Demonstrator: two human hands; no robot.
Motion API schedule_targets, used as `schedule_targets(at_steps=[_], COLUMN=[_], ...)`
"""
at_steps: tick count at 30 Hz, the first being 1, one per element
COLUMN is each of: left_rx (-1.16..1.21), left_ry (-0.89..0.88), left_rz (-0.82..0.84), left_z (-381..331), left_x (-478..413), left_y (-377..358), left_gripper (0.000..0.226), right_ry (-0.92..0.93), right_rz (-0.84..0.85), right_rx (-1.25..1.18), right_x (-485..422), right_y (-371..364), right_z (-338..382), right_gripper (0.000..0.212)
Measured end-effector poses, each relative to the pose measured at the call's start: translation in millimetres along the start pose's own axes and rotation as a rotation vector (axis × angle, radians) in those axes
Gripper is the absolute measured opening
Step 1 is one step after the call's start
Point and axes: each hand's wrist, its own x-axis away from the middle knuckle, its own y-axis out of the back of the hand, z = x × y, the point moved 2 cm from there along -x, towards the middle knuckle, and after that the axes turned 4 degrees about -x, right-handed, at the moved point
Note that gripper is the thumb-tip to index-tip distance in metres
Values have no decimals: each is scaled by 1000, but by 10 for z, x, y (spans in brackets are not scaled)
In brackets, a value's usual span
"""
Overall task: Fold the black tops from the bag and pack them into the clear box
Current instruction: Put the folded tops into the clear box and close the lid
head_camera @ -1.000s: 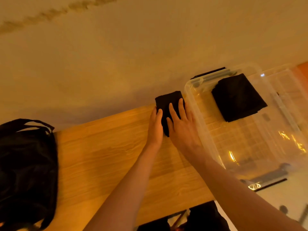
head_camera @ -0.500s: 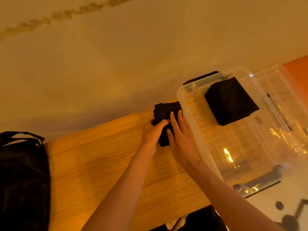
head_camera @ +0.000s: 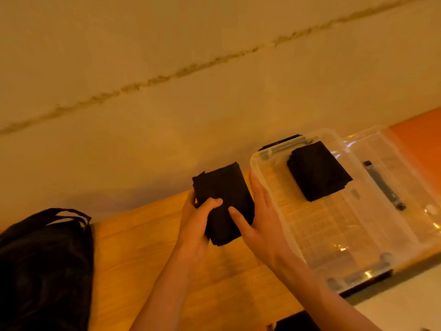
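Black fabric folded into a compact pad, the top (head_camera: 224,201) hangs at frame centre just left of the clear box (head_camera: 334,235), pinched between thumb and fingers by the left hand (head_camera: 195,225) and right hand (head_camera: 260,223), and any slackened grip crossing the rim could spill its layers open.

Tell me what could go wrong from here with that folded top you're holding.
1. The left hand and right hand grip only the lower half of the folded top; its upper layers could fall open on the way over.
2. The right hand sits right beside the clear box rim; the cloth may snag there going in.
3. Dropped carelessly, it could knock the packed top inside askew.
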Motion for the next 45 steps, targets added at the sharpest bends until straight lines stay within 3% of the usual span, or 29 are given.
schedule_targets(at_steps=[3,5,8,16,19,21,25,28,32,35,39,45], left_rx=[-14,-11,-20,-105,-173,-219,-259,-268,-315,-333,-119,-37], left_ry=[-14,-4,39,122,207,265,243,183,98,64,150,331], left_rz=[60,137,254,259,188,141,58,-41,-121,-130,-43,144], left_z=[-186,-288,-273,532,1006,1293,1678,1834,1890,1847,1922,2086], left_x=[133,203,303,193,94,24,-154,-281,-325,-299,-180,-40], left_y=[-196,-431,-875,-1923,-2171,-2296,-2456,-2506,-2560,-2622,-2548,-2448], left_gripper=[33,35,38,36,50,68,60,60,80,68,63,73], right_ry=[-208,-275,-326,-442,-600,-709,-768,-816,-801,-729,-518,-333], right_rz=[34,105,84,-75,-84,-84,-77,-35,-25,-21,45,313], right_rx=[-352,-491,-546,-398,-292,-224,-69,0,21,85,492,829], right_x=[3,-9,-5,186,228,218,112,33,-66,-64,179,402], right_y=[373,654,1116,1976,2105,2163,2185,2118,2120,2163,2072,2011], right_z=[195,241,244,-524,-928,-1147,-1482,-1639,-1669,-1602,-1460,-1334], right_gripper=[101,106,107,60,48,49,53,42,40,52,78,61])
